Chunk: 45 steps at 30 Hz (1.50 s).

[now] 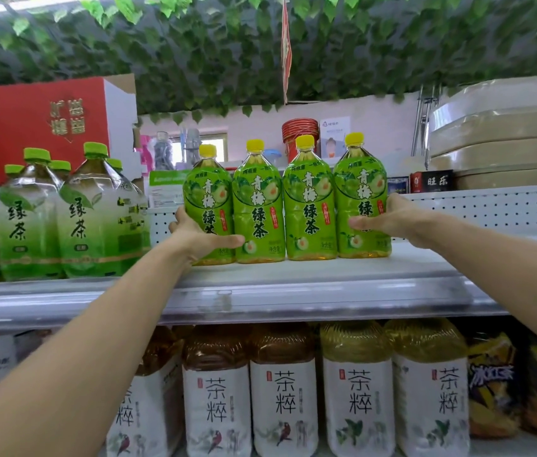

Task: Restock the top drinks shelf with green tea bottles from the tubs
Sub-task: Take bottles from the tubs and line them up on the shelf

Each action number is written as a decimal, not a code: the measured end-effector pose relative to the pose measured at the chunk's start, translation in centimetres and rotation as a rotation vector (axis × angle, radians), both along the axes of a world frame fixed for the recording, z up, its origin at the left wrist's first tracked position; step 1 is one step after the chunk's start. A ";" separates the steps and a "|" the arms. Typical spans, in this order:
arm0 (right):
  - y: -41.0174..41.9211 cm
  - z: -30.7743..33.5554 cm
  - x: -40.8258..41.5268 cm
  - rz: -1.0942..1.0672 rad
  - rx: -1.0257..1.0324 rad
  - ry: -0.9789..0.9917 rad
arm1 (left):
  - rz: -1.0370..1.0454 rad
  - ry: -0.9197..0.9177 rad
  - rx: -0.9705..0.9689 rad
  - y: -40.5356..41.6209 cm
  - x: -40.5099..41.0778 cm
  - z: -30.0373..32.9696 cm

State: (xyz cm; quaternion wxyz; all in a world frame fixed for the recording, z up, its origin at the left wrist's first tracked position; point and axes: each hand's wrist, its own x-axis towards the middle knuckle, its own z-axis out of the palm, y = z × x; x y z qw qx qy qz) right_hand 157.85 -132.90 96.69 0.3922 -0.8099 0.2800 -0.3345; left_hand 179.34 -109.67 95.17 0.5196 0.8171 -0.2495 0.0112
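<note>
A person's left hand [199, 237] and right hand [389, 219] clasp the two ends of a row of four green tea bottles [285, 206], each grip curled round an outer bottle. The row stands upright on the top shelf [326, 278], near its front, beside larger green-capped bottles [62, 212]. The placing step appears underway; next, likely, sliding the row back, then fetching more. No tubs are in view.
</note>
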 end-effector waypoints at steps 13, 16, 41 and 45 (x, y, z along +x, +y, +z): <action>5.3 -0.3 -2.0 -0.113 -0.309 0.320 | 0.078 -0.245 0.373 0.9 -3.2 -0.2; 9.0 -1.3 -3.4 -0.036 -0.428 0.326 | 0.019 -0.480 0.338 2.6 -6.4 -1.5; 51.6 -34.8 2.8 0.223 -0.649 0.152 | -0.029 -0.376 0.505 51.6 -5.9 -31.8; 55.5 -39.9 5.5 0.284 -0.525 0.327 | -0.030 -0.206 0.575 57.3 -2.9 -37.2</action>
